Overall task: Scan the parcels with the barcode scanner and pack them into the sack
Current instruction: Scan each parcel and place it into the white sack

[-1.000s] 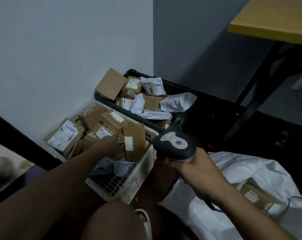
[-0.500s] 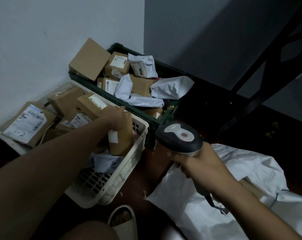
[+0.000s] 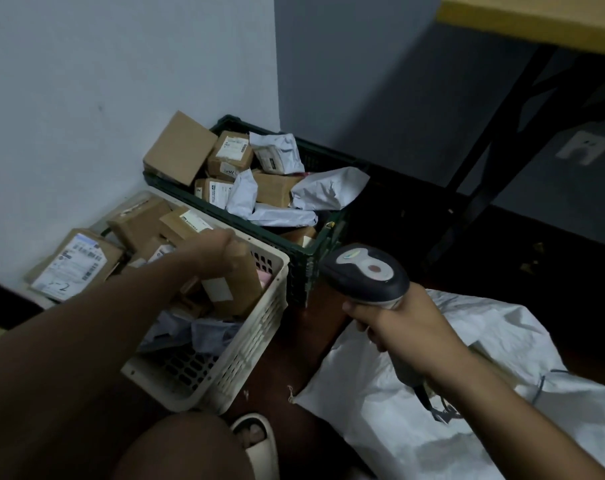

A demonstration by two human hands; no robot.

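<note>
A: Left hand?
B: Grip wrapped on a brown parcel in the white basket, 9 o'clock.
A: Right hand?
B: Fist around the scanner; sack at 4 o'clock.

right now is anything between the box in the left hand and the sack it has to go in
The right hand with the barcode scanner sits between the brown box gripped by the left hand and the white sack. The cream basket's rim also stands alongside the box.

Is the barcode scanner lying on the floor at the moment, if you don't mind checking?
No, the right hand grips the barcode scanner by its handle, above the white sack.
</note>
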